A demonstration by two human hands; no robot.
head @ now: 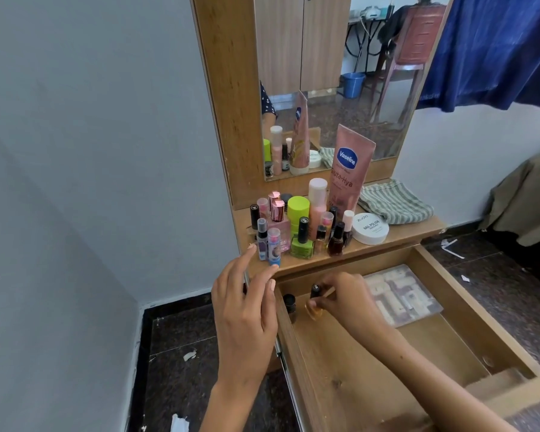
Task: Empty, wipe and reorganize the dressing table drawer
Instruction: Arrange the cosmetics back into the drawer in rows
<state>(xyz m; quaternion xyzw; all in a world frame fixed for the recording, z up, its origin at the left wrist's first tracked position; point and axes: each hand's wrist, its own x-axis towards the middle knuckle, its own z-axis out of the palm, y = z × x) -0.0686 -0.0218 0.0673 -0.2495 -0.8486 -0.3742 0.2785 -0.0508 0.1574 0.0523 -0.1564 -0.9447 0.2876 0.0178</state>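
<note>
The wooden drawer (371, 363) stands pulled out below the dressing table top (412, 227). My right hand (345, 296) reaches into its back left corner and grips a small amber nail polish bottle with a black cap (315, 302). A second black-capped bottle (289, 303) stands against the drawer's left wall. A clear plastic case (401, 294) lies flat at the back of the drawer. My left hand (247, 307) hovers with straight fingers at the table's front left edge, close to a blue and pink tube (274, 246). Several bottles (303, 236) crowd the table top.
A pink Vaseline tube (351, 169) leans on the mirror (340, 73). A white round nail polish remover tub (370, 229) and a striped cloth (393, 201) sit at the right of the top. Paper scraps litter the dark floor (187, 353). A wall stands at left.
</note>
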